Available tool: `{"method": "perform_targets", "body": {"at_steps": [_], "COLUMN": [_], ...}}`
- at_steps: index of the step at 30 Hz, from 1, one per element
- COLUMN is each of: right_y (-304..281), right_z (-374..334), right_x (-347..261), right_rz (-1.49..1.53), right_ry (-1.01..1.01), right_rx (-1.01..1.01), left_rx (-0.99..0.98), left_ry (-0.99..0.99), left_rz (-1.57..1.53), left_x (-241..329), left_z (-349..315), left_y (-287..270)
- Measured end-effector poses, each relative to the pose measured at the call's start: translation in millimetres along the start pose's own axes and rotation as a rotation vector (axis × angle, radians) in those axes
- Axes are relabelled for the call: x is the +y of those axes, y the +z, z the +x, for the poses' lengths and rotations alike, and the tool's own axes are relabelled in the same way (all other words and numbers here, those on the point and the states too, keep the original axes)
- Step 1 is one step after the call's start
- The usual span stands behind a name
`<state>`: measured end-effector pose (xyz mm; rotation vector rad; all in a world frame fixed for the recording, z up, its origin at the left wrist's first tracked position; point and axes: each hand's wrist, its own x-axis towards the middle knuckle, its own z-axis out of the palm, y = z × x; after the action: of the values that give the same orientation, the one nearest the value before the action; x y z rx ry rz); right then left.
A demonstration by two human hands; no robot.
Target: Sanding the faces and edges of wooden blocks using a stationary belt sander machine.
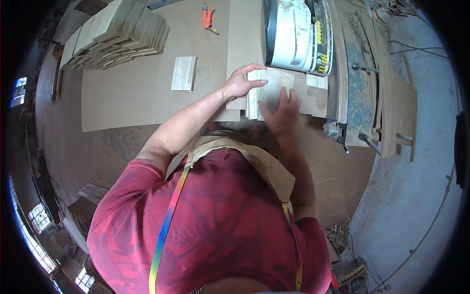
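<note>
A small stack of pale wooden boards (278,80) lies at the near edge of the table, its layered side facing left. My left hand (239,83) grips its far left corner, thumb on the top board and index finger along the far edge. Over the near right part of the stack is my right hand (284,113), slightly blurred, its fingers apart and touching the top board. Just beyond the boards stands a white and black bucket (292,36) with yellow marks.
Left of my hands lies a short pile of wooden pieces (184,74). A large stack of boards (120,34) fills the far left. An orange-handled tool (208,18) lies at the back. Blue-grey machinery with metal clamps (360,93) borders the right side.
</note>
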<state>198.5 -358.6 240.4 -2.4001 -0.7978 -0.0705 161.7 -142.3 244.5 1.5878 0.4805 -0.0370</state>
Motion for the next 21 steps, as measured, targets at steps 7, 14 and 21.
{"method": "perform_targets", "body": {"at_steps": [7,14,21], "right_y": [-12,12,22], "right_z": [-39,23,55], "right_x": [57,141,98], "right_rz": [-0.062,-0.304,0.034], "right_ry": [0.109,-0.022,-0.008], "right_rx": [0.141,0.284,0.306], "left_rx": [0.037,-0.049,0.037], "left_ry": [0.146,0.048,-0.03], "left_rz": [-0.011,-0.076,-0.057], "left_x": [-29,-13,-14], "left_z": [8,5,7], "left_y": [3,-7,8]}}
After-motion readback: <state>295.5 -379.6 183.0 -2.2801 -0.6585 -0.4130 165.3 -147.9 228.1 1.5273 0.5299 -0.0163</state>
